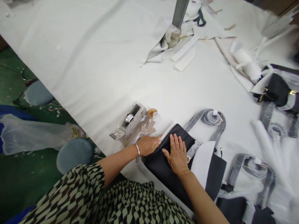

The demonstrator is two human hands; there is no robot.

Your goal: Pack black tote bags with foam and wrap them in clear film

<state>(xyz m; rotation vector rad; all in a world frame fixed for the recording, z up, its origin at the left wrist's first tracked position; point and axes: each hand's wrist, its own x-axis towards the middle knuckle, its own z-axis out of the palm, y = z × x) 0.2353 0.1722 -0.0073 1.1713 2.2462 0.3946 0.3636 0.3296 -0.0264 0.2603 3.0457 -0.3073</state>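
Note:
A black handbag (168, 174) lies on the white-covered table in front of me, with a white sheet (168, 130) showing along its far left edge. My right hand (177, 155) rests flat on the bag's dark panel, fingers stretched out. At the left edge, my left hand (148, 145) grips the side of the bag by that sheet; its fingertips are partly hidden. A wrapped, coiled strap (211, 117) extends from the bag's far side. White padding (202, 160) covers part of the bag to the right of my right hand.
Left of the bag stand a tape dispenser (130, 119) and a roll of brown tape (152, 113). More black bags (233, 207) with wrapped straps lie at right. A grey post (180, 14) rises from the table among scraps. Round stools (75, 155) stand beyond the left edge.

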